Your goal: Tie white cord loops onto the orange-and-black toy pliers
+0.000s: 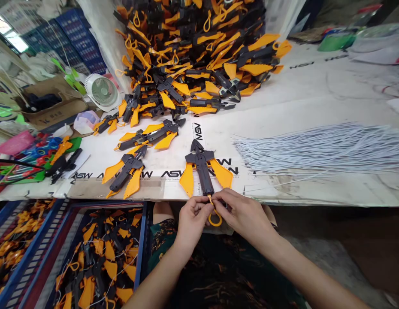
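Observation:
A black toy with two orange wings lies at the table's front edge, its pointed head away from me. From its near end an orange pull ring sticks out over the edge. My left hand pinches the ring's narrow neck from the left. My right hand is closed at the same spot from the right, its fingertips on the ring's stem; any finer part between them is too small to make out. Two similar winged toys lie to the left, one nearer the edge and one behind it.
A big heap of the same toys fills the back of the table. White cords lie bundled at right. Blue crates with toys stand below left. A small fan and coloured parts sit at left.

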`<control>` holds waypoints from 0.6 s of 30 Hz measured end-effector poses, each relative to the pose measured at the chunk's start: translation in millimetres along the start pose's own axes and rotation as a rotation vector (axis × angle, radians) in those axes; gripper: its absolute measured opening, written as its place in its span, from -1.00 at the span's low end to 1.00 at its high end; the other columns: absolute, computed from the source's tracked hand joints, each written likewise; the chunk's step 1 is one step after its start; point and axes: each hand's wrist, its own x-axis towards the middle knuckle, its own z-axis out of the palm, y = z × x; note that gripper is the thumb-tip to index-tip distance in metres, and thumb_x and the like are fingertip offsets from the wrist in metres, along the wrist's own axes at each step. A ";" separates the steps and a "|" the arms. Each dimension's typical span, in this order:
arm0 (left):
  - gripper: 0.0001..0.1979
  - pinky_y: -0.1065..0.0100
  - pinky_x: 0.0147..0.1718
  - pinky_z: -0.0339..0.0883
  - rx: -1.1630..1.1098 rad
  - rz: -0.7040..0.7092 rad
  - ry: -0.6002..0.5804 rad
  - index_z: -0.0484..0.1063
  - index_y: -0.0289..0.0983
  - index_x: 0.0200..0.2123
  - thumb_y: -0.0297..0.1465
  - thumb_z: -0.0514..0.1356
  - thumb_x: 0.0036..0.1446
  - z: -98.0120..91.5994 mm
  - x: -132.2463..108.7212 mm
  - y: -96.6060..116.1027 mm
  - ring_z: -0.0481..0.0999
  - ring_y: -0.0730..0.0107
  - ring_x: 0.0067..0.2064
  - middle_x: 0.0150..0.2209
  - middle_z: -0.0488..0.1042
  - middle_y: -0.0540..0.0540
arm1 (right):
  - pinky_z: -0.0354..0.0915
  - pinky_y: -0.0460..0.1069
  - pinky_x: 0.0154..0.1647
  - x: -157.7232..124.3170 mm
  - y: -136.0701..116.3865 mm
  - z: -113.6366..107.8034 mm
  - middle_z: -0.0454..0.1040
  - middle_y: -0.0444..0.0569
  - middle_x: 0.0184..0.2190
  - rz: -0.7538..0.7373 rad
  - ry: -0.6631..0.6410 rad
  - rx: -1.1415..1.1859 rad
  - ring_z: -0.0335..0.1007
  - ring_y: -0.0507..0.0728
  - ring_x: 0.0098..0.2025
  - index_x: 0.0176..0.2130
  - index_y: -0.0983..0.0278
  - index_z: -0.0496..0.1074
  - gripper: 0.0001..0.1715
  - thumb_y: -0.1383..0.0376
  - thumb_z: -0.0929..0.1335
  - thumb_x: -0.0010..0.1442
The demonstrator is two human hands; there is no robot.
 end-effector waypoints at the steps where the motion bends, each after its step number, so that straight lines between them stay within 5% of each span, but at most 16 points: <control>1: -0.54 0.50 -0.61 0.23 0.002 0.004 -0.003 0.46 -0.32 -0.25 -0.10 0.41 -0.09 -0.3 0.1 0.0 0.33 0.59 -0.63 -0.55 0.48 0.06 | 0.20 -0.06 -0.45 0.2 -0.3 -0.1 0.52 -0.11 -0.33 0.011 0.000 -0.008 0.47 0.07 -0.43 -0.25 0.22 0.43 -0.77 0.26 0.22 0.35; 10: -0.47 0.49 -0.61 0.23 -0.008 -0.029 -0.022 0.44 -0.32 -0.25 -0.05 0.42 -0.15 -0.5 0.0 5.1 0.31 0.58 -0.64 -0.55 0.51 0.02 | 0.35 -0.04 -0.34 0.3 -2.6 -4.7 0.55 -0.03 -0.31 0.094 -0.019 0.169 0.51 0.11 -0.35 -0.23 0.21 0.50 -0.72 0.24 0.22 0.30; 15: -0.49 0.49 -0.60 0.24 0.026 -0.025 -0.033 0.43 -0.31 -0.22 -0.05 0.39 -0.10 -0.6 -0.9 5.0 0.32 0.57 -0.62 -0.54 0.50 0.02 | 0.34 -0.06 -0.48 -1.5 -7.2 4.9 0.59 -0.09 -0.39 0.286 0.122 0.200 0.45 0.08 -0.54 -0.18 0.19 0.50 -0.78 0.17 0.31 0.27; 18: -0.51 0.49 -0.60 0.23 0.053 -0.007 -0.037 0.42 -0.30 -0.21 -0.02 0.35 -0.04 -2.7 -0.3 2.3 0.32 0.55 -0.61 -0.54 0.49 0.03 | 0.32 -0.06 -0.56 -2.8 -3.2 10.4 0.60 -0.09 -0.39 0.334 0.101 0.319 0.38 0.06 -0.63 -0.20 0.19 0.50 -0.77 0.12 0.34 0.26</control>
